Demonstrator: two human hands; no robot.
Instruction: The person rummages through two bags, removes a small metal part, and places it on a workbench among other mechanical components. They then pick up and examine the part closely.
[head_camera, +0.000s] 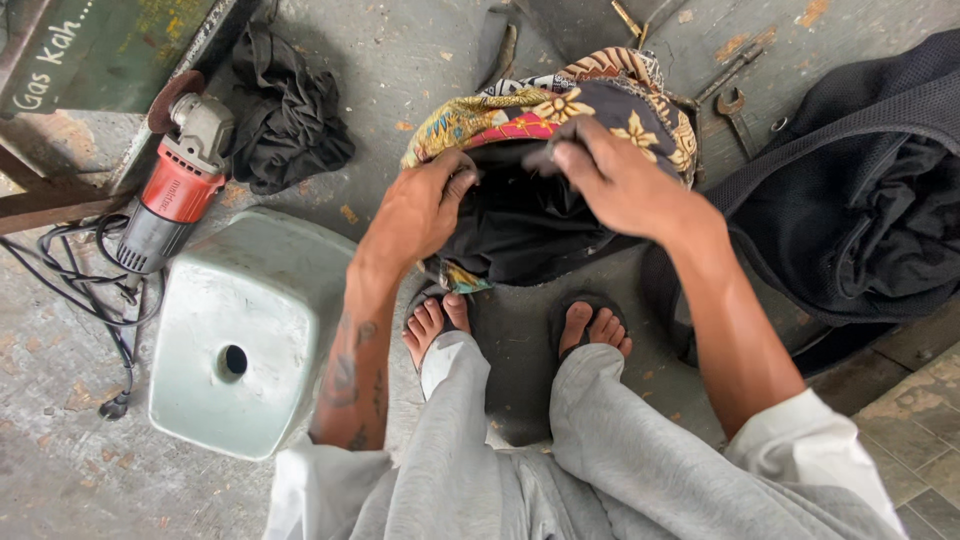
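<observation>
In the head view, the left hand (420, 210) and right hand (615, 180) each had fingers closed on the mouth of a patterned cloth bag (560, 110) lying on the concrete floor (400, 60) just ahead of the person's sandalled feet. A pale metal tank (240, 330) and a red angle grinder (175, 190) lay left; a dark backpack (860, 200) lay right.
</observation>
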